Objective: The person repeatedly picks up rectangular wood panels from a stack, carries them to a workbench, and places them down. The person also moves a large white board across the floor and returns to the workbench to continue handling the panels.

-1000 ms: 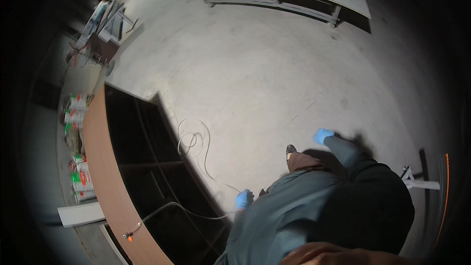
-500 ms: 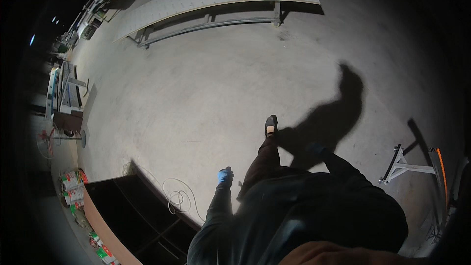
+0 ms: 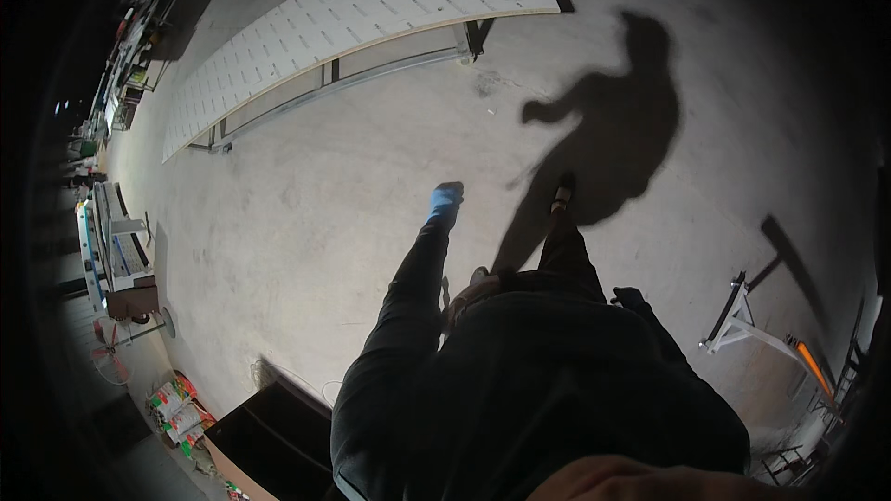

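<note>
My left hand (image 3: 445,202), in a blue glove, is stretched out ahead over the grey concrete floor (image 3: 306,223). Its fingers are curled in, and nothing shows in them. My right hand (image 3: 629,297) hangs beside my right hip, dark in shadow, so how its fingers are set cannot be made out. Neither hand touches anything in view. The nearest large object ahead is a long table with a pale, patterned panel (image 3: 390,14) on top, standing on a metal frame (image 3: 390,63).
A dark open-fronted cabinet (image 3: 278,441) lies at lower left, with printed bags (image 3: 181,413) beside it. Farther up the left side stand a fan (image 3: 109,353) and a machine (image 3: 116,232). A white metal stand (image 3: 738,320) with an orange strip (image 3: 815,366) is at right.
I have stepped forward, with the other foot now in front. My left hand has swung ahead and my right hand back. The table looks nearer, and the cabinet has slid toward the lower edge.
</note>
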Demonstrator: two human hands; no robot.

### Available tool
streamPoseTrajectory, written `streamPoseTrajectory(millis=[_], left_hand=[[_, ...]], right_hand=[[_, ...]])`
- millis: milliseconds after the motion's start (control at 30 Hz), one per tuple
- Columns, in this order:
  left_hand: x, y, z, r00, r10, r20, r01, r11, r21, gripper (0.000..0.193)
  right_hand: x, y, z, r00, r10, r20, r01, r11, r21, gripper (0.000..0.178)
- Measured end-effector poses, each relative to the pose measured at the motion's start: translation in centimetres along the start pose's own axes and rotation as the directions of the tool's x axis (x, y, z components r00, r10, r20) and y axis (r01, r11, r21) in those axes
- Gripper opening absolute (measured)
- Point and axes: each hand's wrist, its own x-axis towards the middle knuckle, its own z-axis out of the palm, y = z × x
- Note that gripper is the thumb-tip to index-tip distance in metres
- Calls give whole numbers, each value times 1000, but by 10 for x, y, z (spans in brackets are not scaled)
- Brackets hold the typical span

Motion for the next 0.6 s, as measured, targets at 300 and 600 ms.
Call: streamPoseTrajectory(millis=[300, 600], left_hand=[[213, 141, 200, 689, -722, -63, 696, 683, -220, 25], [474, 179, 294, 695, -718, -38, 563, 577, -592, 31]], right_hand=[[259, -106, -349, 738, -664, 121, 470, 378, -797, 31], [504, -372, -596, 825, -560, 83, 246, 223, -943, 29]])
